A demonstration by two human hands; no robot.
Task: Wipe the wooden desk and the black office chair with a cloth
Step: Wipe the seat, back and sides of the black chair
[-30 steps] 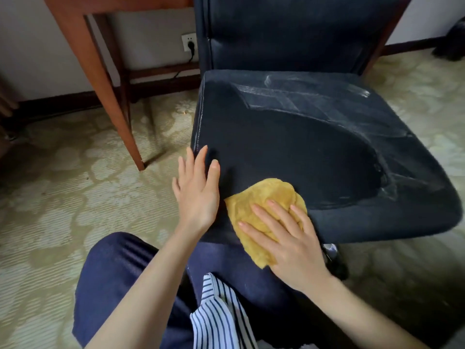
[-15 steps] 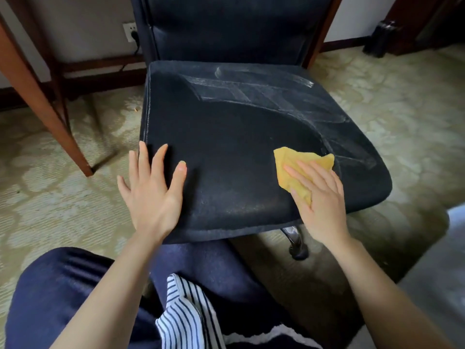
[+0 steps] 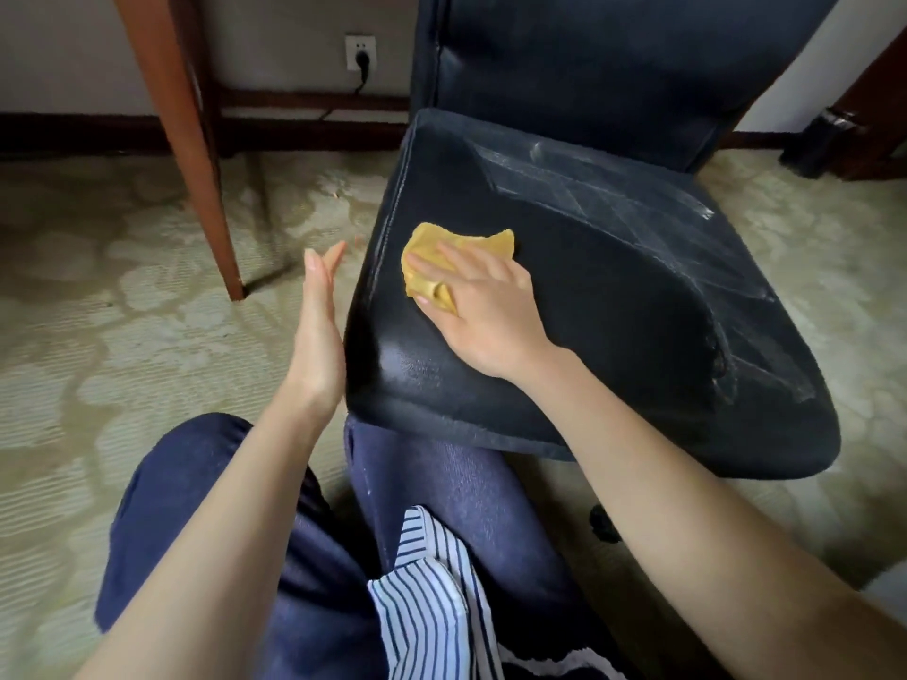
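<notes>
Slid across chair seat point(image 3: 613, 311) from right front to left edge: yellow cloth point(image 3: 461, 242), pressed flat under R hand point(image 3: 486, 306), fingers straight. L hand point(image 3: 316, 336) now off seat, released, just beside left edge.

I see the right hand point(image 3: 491, 311) pressing the cloth point(image 3: 429, 240) flat-fingered onto the left part of the seat point(image 3: 613, 311). The left hand point(image 3: 316, 336) stands edge-up, fingers straight, just beside the seat's left edge. A desk leg point(image 3: 196, 154) stands on the carpet point(image 3: 98, 311) further left, with a socket point(image 3: 360, 52) on the wall point(image 3: 73, 51) behind.
</notes>
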